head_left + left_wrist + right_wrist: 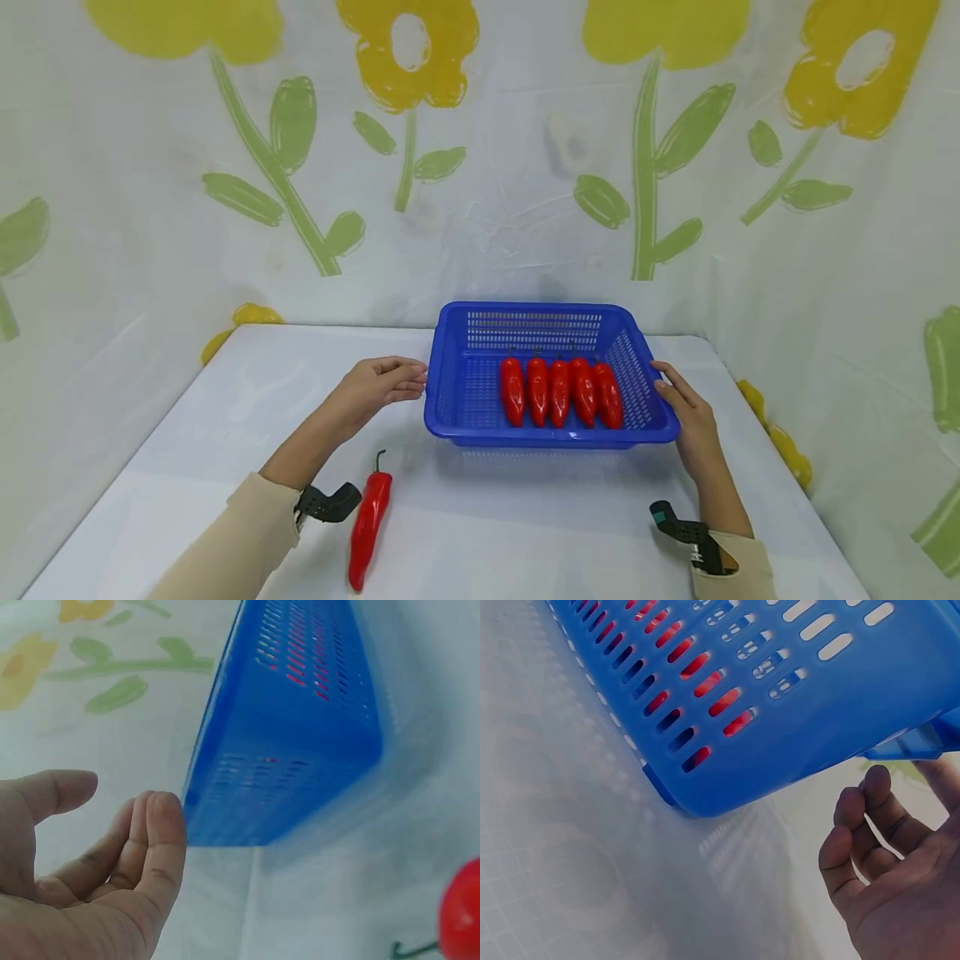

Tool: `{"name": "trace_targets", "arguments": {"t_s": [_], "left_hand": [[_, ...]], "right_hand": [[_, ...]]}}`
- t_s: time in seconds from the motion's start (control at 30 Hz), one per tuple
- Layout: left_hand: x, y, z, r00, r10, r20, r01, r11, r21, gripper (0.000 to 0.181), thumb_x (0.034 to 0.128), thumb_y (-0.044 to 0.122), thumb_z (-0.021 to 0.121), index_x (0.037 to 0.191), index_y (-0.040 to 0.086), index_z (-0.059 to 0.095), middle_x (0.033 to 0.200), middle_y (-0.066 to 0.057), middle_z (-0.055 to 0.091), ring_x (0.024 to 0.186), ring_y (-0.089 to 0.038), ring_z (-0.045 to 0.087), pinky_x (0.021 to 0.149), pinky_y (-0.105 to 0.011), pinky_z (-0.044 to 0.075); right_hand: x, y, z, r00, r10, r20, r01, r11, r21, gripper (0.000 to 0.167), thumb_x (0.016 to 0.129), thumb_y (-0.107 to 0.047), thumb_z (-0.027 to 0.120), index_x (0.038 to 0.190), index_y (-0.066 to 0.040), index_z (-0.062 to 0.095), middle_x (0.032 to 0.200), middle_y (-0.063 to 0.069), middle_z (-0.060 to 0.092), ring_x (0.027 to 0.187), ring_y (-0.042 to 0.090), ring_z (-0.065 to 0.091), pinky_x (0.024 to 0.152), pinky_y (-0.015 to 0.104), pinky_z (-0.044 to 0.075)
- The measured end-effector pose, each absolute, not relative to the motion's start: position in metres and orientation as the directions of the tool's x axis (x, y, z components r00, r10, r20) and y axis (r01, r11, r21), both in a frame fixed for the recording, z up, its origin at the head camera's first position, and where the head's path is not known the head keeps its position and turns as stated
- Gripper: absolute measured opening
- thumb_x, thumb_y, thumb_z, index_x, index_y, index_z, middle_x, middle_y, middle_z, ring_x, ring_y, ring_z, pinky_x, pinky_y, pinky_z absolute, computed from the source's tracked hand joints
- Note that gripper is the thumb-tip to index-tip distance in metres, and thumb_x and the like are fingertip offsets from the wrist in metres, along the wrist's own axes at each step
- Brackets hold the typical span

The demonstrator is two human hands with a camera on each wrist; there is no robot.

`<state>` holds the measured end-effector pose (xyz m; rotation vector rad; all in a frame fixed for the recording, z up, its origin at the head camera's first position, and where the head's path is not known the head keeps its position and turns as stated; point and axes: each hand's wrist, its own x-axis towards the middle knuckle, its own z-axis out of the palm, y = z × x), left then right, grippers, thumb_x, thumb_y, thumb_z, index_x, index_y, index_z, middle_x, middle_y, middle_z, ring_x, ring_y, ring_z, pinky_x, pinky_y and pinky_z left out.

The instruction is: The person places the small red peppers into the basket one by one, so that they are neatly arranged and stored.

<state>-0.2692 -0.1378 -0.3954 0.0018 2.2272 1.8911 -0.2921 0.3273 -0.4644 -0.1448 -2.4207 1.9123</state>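
Note:
A blue plastic basket (536, 439) with slotted walls stands toward the back of the white table. Several red peppers (558, 392) lie side by side inside it. My left hand (372, 392) is beside the basket's left rim, its fingertips at the edge and its thumb apart from the fingers, as the left wrist view shows. At the opposite rim, my right hand (693, 425) holds the edge; in the right wrist view some of its fingers (849, 806) curl below the rim. One long red pepper (369, 532) with a green stem lies on the table near my left forearm.
The white table (510, 533) extends in front of the basket. A pale cloth with yellow flowers (408, 50) hangs behind and along both sides. A dark strap with a small camera (326, 502) is on the left wrist, and another camera (678, 527) on the right.

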Motion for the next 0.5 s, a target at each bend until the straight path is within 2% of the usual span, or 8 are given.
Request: {"name": "trace_targets", "arguments": {"t_s": [0.1, 0.27, 0.5], "left_hand": [[-0.26, -0.148, -0.406, -0.979, 0.11, -0.17, -0.148, 0.183, 0.972, 0.042, 0.1006, 0.028, 0.062, 0.128, -0.005, 0.061, 0.12, -0.019, 0.067, 0.107, -0.028, 0.067, 0.101, -0.044, 0.05], [-0.243, -0.161, -0.423, -0.976, 0.073, -0.207, -0.193, 0.163, 0.968, 0.047, 0.0997, 0.028, 0.063, 0.13, -0.007, 0.059, 0.124, -0.023, 0.064, 0.112, -0.035, 0.064, 0.103, -0.048, 0.047], [-0.223, -0.174, -0.439, -0.97, 0.015, -0.241, -0.235, 0.172, 0.957, 0.049, 0.098, 0.032, 0.065, 0.131, -0.004, 0.059, 0.126, -0.021, 0.064, 0.113, -0.034, 0.064, 0.1, -0.045, 0.05]], "right_hand": [[-0.292, 0.327, -0.465, -0.994, 0.107, -0.034, 0.057, 0.211, -0.976, 0.057, 0.1, -0.057, 0.05, 0.152, -0.036, 0.043, 0.159, 0.013, 0.033, 0.119, 0.022, 0.053, 0.079, 0.017, 0.055], [-0.291, 0.325, -0.465, -0.994, 0.097, -0.053, 0.07, 0.186, -0.98, 0.057, 0.1, -0.055, 0.049, 0.153, -0.036, 0.041, 0.161, 0.013, 0.03, 0.127, 0.028, 0.049, 0.08, 0.017, 0.055], [-0.291, 0.326, -0.461, -0.993, 0.105, -0.044, 0.064, 0.192, -0.979, 0.057, 0.1, -0.056, 0.05, 0.152, -0.036, 0.043, 0.159, 0.016, 0.032, 0.102, 0.003, 0.059, 0.078, 0.018, 0.056]]}}
